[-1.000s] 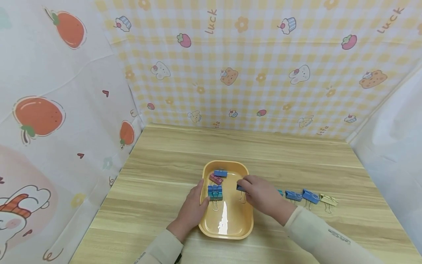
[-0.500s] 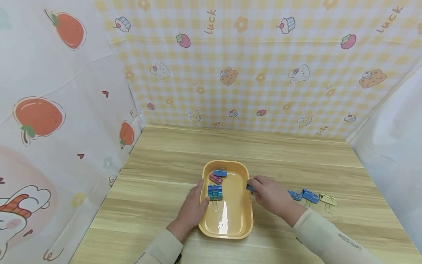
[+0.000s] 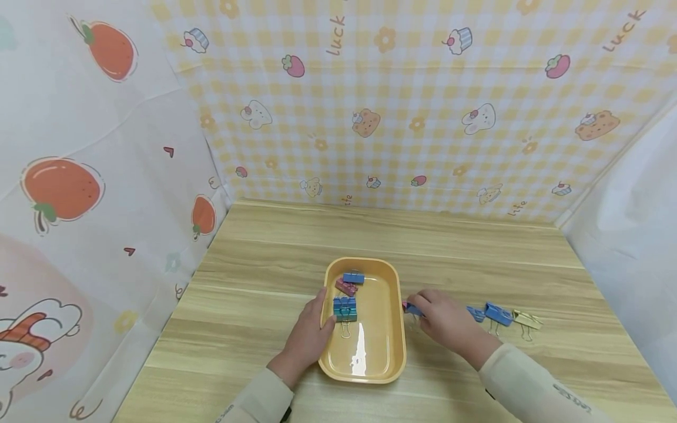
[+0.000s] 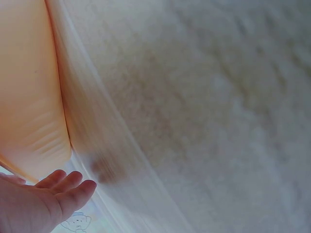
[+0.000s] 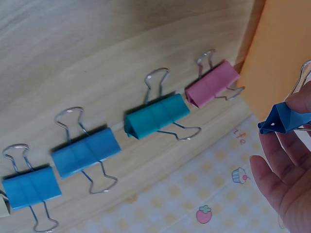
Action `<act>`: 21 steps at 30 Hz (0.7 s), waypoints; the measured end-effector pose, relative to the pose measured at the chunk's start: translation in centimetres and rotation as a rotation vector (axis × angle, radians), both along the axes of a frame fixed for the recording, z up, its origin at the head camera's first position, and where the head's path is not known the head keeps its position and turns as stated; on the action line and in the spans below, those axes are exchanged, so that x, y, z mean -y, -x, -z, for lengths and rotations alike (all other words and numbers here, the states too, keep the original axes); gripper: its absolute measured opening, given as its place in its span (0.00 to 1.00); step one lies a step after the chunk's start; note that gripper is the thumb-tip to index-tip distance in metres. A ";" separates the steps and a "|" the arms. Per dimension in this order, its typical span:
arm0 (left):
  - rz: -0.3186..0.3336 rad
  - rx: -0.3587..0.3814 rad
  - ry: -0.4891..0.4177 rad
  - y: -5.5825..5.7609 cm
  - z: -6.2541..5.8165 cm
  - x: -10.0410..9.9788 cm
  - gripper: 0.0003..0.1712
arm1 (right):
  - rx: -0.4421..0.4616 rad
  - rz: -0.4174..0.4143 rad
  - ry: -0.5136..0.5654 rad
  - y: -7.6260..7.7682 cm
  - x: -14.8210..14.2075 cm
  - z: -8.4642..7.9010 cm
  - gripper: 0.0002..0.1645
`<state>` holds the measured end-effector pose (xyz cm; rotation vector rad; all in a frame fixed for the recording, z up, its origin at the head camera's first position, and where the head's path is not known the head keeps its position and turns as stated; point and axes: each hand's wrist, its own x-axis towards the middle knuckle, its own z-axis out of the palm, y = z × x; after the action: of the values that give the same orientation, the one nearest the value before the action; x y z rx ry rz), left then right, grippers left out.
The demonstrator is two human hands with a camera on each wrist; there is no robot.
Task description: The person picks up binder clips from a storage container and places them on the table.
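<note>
My left hand (image 3: 308,332) holds the left rim of a yellow-orange tray (image 3: 365,379), its thumb over the edge; in the left wrist view its fingers (image 4: 73,191) lie beside the outer wall. Just right of the tray, my right hand (image 3: 448,322) pinches a blue binder clip (image 5: 286,119) between thumb and fingers. Close by on the table lie a pink binder clip (image 5: 213,85) and a teal one (image 5: 158,116); the hand hides the teal one in the head view. Inside the tray are blue (image 3: 354,277), pink (image 3: 346,286) and teal (image 3: 345,315) binder clips.
Farther right along the row lie two blue binder clips (image 3: 498,314) and a gold one (image 3: 526,320). The wood-grain table (image 3: 275,235) ends at a yellow checked cloth (image 3: 402,147) behind. White cloths hang at both sides.
My right hand has carried the blue binder clip rightward, from above the tray's inside across its right rim to beside it. The pink clip there has come into view. The left hand stays still.
</note>
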<state>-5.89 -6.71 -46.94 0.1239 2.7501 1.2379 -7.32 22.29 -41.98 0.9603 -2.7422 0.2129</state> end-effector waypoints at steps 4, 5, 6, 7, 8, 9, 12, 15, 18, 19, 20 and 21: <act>-0.003 0.007 0.004 0.0 0.0 0.0 0.37 | 0.011 -0.005 0.005 -0.2 -0.3 0.5 0.24; -0.002 0.005 0.004 0.0 0.0 0.0 0.37 | 0.010 -0.008 0.006 -0.3 -0.3 0.6 0.25; -0.002 0.004 0.004 0.0 0.0 0.0 0.37 | 0.006 -0.011 0.006 -0.3 -0.3 0.7 0.25; -0.002 0.005 0.004 0.0 0.0 0.0 0.37 | 0.002 -0.012 0.005 -0.3 -0.4 0.9 0.26; 0.000 0.004 0.003 0.0 0.0 0.0 0.37 | -0.001 -0.014 0.003 -0.4 -0.4 1.0 0.27; 0.001 0.005 0.002 0.0 0.0 0.0 0.37 | -0.007 -0.017 0.002 -0.4 -0.5 1.2 0.27; 0.001 0.008 0.000 0.0 0.1 0.0 0.37 | -0.009 -0.026 -0.003 -0.5 -0.6 1.4 0.28; 0.001 0.008 0.000 -0.1 0.0 0.0 0.37 | -0.006 -0.027 -0.003 -0.6 -0.7 1.7 0.28; 0.000 0.001 0.000 -0.1 0.0 0.0 0.37 | 0.005 -0.020 -0.013 -0.7 -0.7 2.0 0.29; -0.002 0.004 0.000 -0.1 0.0 0.0 0.37 | 0.013 -0.017 -0.019 -0.7 -0.8 2.1 0.29; -0.003 0.006 0.002 -0.1 0.0 0.0 0.37 | 0.023 -0.016 -0.023 -0.8 -0.8 2.2 0.29; -0.001 0.001 0.003 0.0 0.0 0.0 0.37 | 0.033 -0.016 -0.025 -0.8 -0.8 2.3 0.29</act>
<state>-5.84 -6.70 -46.95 0.1215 2.7515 1.2331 -6.55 23.09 -44.25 0.9935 -2.7744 0.1997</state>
